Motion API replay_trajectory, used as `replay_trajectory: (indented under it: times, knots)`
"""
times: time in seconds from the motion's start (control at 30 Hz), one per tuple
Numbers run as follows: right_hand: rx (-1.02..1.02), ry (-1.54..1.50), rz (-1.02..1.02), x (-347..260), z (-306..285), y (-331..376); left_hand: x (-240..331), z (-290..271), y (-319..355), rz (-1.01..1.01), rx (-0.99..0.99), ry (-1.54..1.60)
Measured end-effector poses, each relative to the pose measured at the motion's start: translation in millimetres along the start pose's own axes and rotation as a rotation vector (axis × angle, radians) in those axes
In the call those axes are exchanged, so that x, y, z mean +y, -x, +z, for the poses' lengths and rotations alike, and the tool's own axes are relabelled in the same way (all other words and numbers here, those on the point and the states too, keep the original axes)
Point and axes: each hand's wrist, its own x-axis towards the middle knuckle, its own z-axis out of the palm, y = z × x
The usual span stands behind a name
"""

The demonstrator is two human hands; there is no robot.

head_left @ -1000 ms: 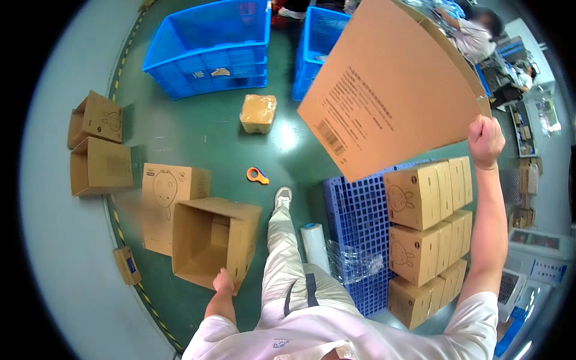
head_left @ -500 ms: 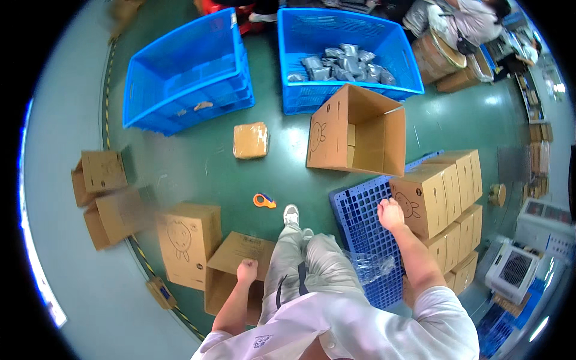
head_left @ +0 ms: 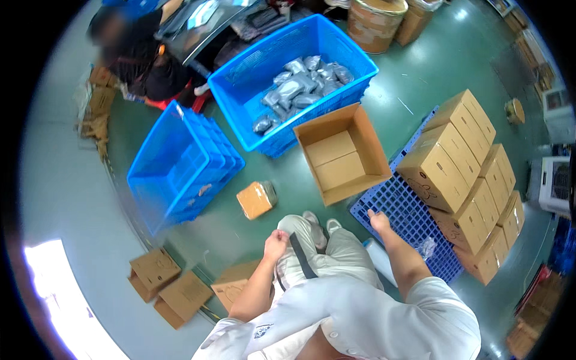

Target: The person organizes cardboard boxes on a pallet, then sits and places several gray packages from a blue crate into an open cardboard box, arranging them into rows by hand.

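Note:
My left hand (head_left: 276,245) hangs over my left thigh with its fingers curled in, and nothing shows in it. Loosely closed and also without a visible object, my right hand (head_left: 378,221) is above the near left corner of the blue plastic pallet (head_left: 390,207). Just ahead of it stands a large open cardboard carton (head_left: 345,157), its inside bare down to the bottom flaps. A bundle of brown flat pieces in clear wrap (head_left: 257,200) lies on the floor ahead of my left hand.
A blue crate (head_left: 240,102) holds several grey plastic packets (head_left: 294,87); another blue crate (head_left: 174,162) stands left. Closed cartons (head_left: 441,165) are stacked on the pallet's right. More cartons (head_left: 155,273) sit by the left wall. A person (head_left: 150,66) is at a table, far left.
My view has turned and moved forward, nearer the open carton and crates. My left hand has come away from the brown carton at the lower left; my right hand no longer is beside the stacked cartons.

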Motion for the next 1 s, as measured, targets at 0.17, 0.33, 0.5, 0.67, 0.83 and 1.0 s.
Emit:
replay_trajectory:
  times: [0.17,0.33,0.5,0.67,0.83,1.0]
  knots:
    - [-0.090,-0.230,0.195,-50.6,34.5,-15.2,74.3,-35.8,-69.0,0.128,-0.159,-0.178]
    - [0.095,-0.431,0.263,-103.5,84.0,-71.8,72.8,-58.0,-219.0,0.303,-0.344,-0.383]
    - [0.312,-0.366,0.396,-95.6,117.7,-91.5,131.6,-75.9,-321.7,0.339,-0.417,-0.689]
    - [0.336,-0.491,0.361,-65.1,84.0,-85.2,107.7,-100.5,-368.6,0.310,-0.478,-0.780]
    - [0.256,-0.785,0.659,-51.9,169.0,-5.1,155.7,-109.7,-361.7,0.141,-0.451,-0.984]
    - [-0.440,-0.486,0.561,-137.4,271.6,153.4,186.4,-96.6,-294.9,0.570,-0.593,-1.300]
